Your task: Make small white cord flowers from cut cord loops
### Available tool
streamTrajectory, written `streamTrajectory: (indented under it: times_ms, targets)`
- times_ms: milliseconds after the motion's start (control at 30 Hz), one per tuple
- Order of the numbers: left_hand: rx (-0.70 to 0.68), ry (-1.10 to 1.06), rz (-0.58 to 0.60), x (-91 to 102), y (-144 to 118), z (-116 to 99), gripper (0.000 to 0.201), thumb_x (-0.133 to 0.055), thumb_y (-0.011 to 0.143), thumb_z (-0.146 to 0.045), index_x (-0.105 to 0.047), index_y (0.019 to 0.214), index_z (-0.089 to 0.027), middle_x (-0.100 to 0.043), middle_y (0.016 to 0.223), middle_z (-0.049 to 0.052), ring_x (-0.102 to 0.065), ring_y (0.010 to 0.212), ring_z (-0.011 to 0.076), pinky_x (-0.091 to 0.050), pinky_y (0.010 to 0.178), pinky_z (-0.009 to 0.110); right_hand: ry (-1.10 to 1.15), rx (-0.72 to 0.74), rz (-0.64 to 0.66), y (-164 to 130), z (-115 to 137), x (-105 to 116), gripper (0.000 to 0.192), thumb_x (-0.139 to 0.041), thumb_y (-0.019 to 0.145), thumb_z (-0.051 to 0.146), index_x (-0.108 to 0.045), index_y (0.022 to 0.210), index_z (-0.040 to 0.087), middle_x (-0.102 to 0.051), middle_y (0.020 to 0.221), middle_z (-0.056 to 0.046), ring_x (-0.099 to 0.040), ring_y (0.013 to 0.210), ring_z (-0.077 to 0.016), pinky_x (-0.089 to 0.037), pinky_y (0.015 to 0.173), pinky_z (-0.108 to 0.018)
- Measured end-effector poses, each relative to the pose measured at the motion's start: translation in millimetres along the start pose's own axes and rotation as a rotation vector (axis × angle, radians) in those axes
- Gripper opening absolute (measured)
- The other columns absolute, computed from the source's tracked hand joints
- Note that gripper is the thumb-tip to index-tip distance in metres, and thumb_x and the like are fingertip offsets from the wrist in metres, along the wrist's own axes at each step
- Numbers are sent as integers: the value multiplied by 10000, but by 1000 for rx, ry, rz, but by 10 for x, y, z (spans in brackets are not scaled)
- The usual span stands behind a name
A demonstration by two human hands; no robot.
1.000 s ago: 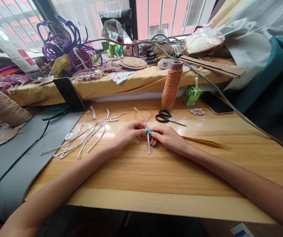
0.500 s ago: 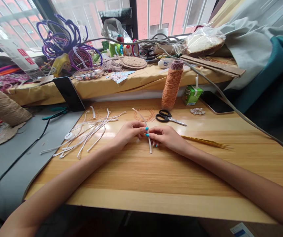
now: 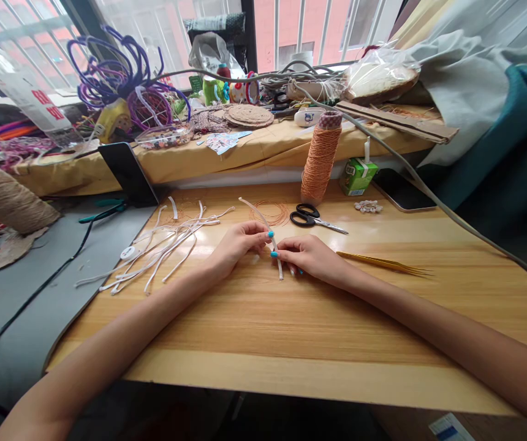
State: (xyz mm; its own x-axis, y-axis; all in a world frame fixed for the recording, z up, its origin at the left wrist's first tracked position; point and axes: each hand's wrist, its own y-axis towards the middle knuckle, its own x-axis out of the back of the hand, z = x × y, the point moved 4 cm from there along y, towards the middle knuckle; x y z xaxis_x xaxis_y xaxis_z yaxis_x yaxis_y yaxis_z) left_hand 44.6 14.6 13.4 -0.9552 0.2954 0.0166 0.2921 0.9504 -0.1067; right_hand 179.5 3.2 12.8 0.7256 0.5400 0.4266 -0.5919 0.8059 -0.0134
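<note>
Between my two hands runs a short white cord (image 3: 258, 214), its far end pointing up and left and its near end reaching toward me. My left hand (image 3: 242, 242) pinches it around the middle, thumb and finger closed. Just below, my right hand (image 3: 307, 254) pinches the same cord closer to its near end. Left of my hands lies a loose pile of white cord pieces (image 3: 181, 245). A coil of thin orange thread (image 3: 270, 212) rests behind the cord. Black-handled scissors (image 3: 317, 219) lie beyond my right hand, and gold tweezers (image 3: 383, 263) lie to its right.
At the back of the wooden table (image 3: 263, 331) stand an orange thread cone (image 3: 321, 159) and a green drink carton (image 3: 358, 176). Beside them lie a phone (image 3: 404, 190) and small white pieces (image 3: 368, 207). A grey cable (image 3: 429, 190) crosses at right. Another phone (image 3: 128, 174) leans at left.
The cord's far end has swung left, and its near end has drawn up slightly. My left hand has shifted slightly left and up; my right hand stays nearly in place.
</note>
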Motion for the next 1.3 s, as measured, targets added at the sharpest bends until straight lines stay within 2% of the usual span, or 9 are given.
streamTrajectory:
  times_ms: [167,567,633,733,767,833,933,1067,1300]
  targets:
    - [17,-28,140,8,22,24,234,-653,641,-304,-623,788,-123,-580,647,-3,-504,563,74,-389,572,210,12,6,85,4,9,-4,237,-467,784,312,-611,769,125,-522,593,20,-438,450,-50,-345,438,-178]
    - [-67,141,66,-38,-7,-11,251,-588,688,-374,-574,736,-128,-567,668,3,-497,570,83,-401,563,213,53,11,31,3,0,-3,276,-462,791,345,-621,766,122,-479,526,33,-414,435,-53,-320,436,-184]
    - [-213,301,-87,22,-23,-78,239,-534,738,-371,-547,802,-141,-549,711,6,-481,576,82,-402,559,215,104,-10,13,6,-17,8,275,-482,776,357,-618,759,120,-498,536,29,-409,420,-48,-304,414,-183]
    - [-603,742,-376,109,-117,-218,185,-466,798,-311,-523,879,-155,-536,773,28,-480,641,99,-398,603,228,175,-67,-16,8,-34,29,266,-500,763,354,-618,758,115,-475,473,41,-398,393,-48,-272,387,-181]
    - [-736,924,-395,95,-151,-241,171,-450,809,-280,-527,904,-160,-542,797,39,-486,675,110,-394,626,237,193,-85,-21,9,-35,34,265,-502,761,352,-619,758,114,-457,449,47,-396,387,-49,-261,381,-180]
    - [-938,1269,-296,30,-194,-220,192,-421,824,-217,-534,972,-173,-559,835,55,-497,719,131,-383,657,257,225,-105,-12,8,-26,40,264,-512,753,350,-626,774,113,-455,454,50,-393,386,-47,-247,377,-181]
    - [-1090,1559,-205,-18,-227,-159,228,-394,833,-166,-542,1006,-176,-579,836,67,-498,730,154,-363,676,281,244,-93,45,2,0,32,261,-524,745,345,-637,789,113,-496,522,38,-393,403,-39,-249,388,-185]
    - [-1084,1514,-205,-26,-229,-172,194,-401,836,-178,-572,925,-159,-596,826,77,-489,746,169,-357,687,288,249,-79,102,-8,29,25,230,-526,748,320,-630,746,115,-485,509,47,-387,411,-37,-246,396,-187]
    - [-845,1265,-93,-54,-169,-205,232,-407,836,-266,-605,842,-144,-616,788,93,-511,739,165,-369,711,282,269,-73,147,-2,38,53,216,-522,753,297,-628,771,109,-490,531,49,-371,413,-26,-236,402,-186]
